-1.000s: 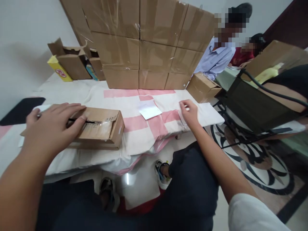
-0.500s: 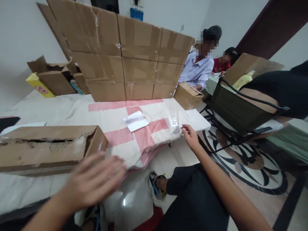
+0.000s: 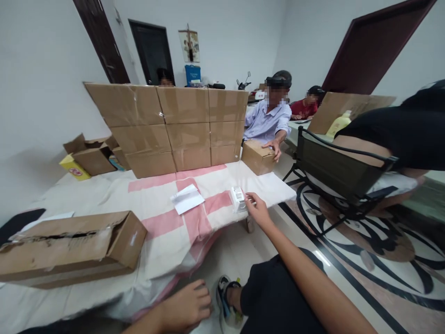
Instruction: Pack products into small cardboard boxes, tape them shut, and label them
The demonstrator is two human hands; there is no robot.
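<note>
White device: on desk, right of paper sheet. Right hand: beyond device from sheet, fingers at its edge, grip unclear. Left hand: nearer wearer than sheet, loosely curled, palm hidden.

Nothing I can read from here: a reddish emblem on the yellow box, pale lettering on the blue container, all too small!
</note>
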